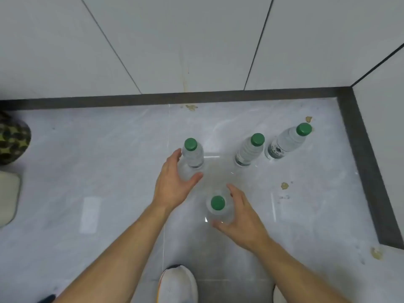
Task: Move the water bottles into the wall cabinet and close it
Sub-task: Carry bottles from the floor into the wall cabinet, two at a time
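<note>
Open fingers [176, 155] of left hand [172, 184] flank far bottle [193, 154]; right hand [242, 219]'s flank near bottle [218, 206].

On the floor [109, 171]: left bottle [193, 155] by the left hand [172, 184], near bottle [218, 207] by the right hand [242, 217], middle bottle [249, 152] and right bottle [286, 143] together at the right

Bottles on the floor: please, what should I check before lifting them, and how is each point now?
1. All four capped, upright: ok.
2. Left hand round left bottle: ok.
3. Right hand round near bottle: ok.
4. Grips closed: not ok, both hands spread.
5. Middle bottle and right bottle clear of hands: ok.
6. Cabinet open: cannot tell, out of view.
</note>
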Motion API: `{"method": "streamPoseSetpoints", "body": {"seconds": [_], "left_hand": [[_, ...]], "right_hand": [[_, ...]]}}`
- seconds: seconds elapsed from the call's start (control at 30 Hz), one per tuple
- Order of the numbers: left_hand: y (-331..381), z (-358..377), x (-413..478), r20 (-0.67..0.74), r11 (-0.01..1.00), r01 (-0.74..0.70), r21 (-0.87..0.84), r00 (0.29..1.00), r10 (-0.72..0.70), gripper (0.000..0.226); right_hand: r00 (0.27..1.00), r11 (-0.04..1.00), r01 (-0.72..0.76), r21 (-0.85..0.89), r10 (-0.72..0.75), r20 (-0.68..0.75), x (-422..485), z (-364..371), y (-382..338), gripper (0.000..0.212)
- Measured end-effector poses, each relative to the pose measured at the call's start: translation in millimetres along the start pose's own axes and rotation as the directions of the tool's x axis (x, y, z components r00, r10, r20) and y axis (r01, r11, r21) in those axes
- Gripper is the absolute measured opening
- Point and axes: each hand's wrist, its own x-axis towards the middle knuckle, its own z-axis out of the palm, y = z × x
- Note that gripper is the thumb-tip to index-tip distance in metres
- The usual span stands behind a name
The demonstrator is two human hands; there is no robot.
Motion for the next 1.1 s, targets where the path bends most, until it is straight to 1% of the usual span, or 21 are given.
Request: {"method": "streamPoseSetpoints", "body": {"seconds": [0.1, 0.27, 0.37, 0.47, 0.53, 0.63, 0.7, 0.87, 0.97, 1.1], "left_hand": [[-9.7, 9.3, 11.1, -0.020, 0.999, -0.029, -0.046, 0.999, 0.028, 0.093], [-13.6, 19.8, 29.2, -0.050, 0.995, -0.043, -0.089, 0.998, 0.039, 0.094], [-10.6, 24.8, 39.9, -0.067, 0.990, -0.046, -0.135, 0.997, 0.037, 0.094], [-7.4, 30.5, 45.1, -0.062, 0.981, -0.041, -0.191, 0.998, 0.030, 0.090], [-6.1, 32.4, 46.1, -0.061, 0.976, -0.030, -0.217, 0.998, 0.017, 0.082], [-6.8, 31.0, 49.1, -0.056, 0.965, 0.012, -0.262, 0.998, -0.028, 0.063], [-5.5, 25.5, 51.4, -0.049, 0.962, 0.026, -0.270, 0.998, -0.041, 0.057], [14.3, 1.5, 50.5, -0.073, 0.961, 0.002, -0.278, 0.997, -0.023, 0.058], [45.3, -29.2, 48.1, -0.084, 0.951, -0.019, -0.307, 0.996, -0.007, 0.057], [98.3, -83.2, 39.0, -0.077, 0.942, -0.051, -0.331, 0.997, 0.027, 0.062]], "right_hand": [[0.999, 0.999, 0.037, 0.025, -0.036, -0.018, 9.4, 7.4, 3.2, 0.116], [0.998, 0.998, 0.045, 0.042, -0.043, -0.049, 19.2, 14.8, 5.2, 0.111], [0.997, 0.999, 0.029, 0.027, -0.027, -0.069, 22.7, 16.3, 6.4, 0.101], [0.996, 0.999, 0.033, 0.004, -0.032, -0.082, 23.8, 17.9, 8.2, 0.086], [0.994, 0.999, 0.037, -0.001, -0.036, -0.103, 24.8, 18.8, 8.3, 0.078], [0.995, 0.999, 0.021, 0.030, -0.018, -0.103, 28.2, 18.3, 6.8, 0.074], [0.993, 0.999, 0.008, 0.044, -0.003, -0.114, 29.7, 14.6, 1.5, 0.070], [0.985, 0.996, 0.008, 0.088, 0.008, -0.171, 34.3, -9.5, -31.0, 0.064], [0.981, 0.990, 0.035, 0.134, -0.009, -0.193, 35.0, -39.0, -64.9, 0.061], [0.976, 0.985, 0.088, 0.150, -0.055, -0.212, 22.3, -88.7, -117.3, 0.061]]}}
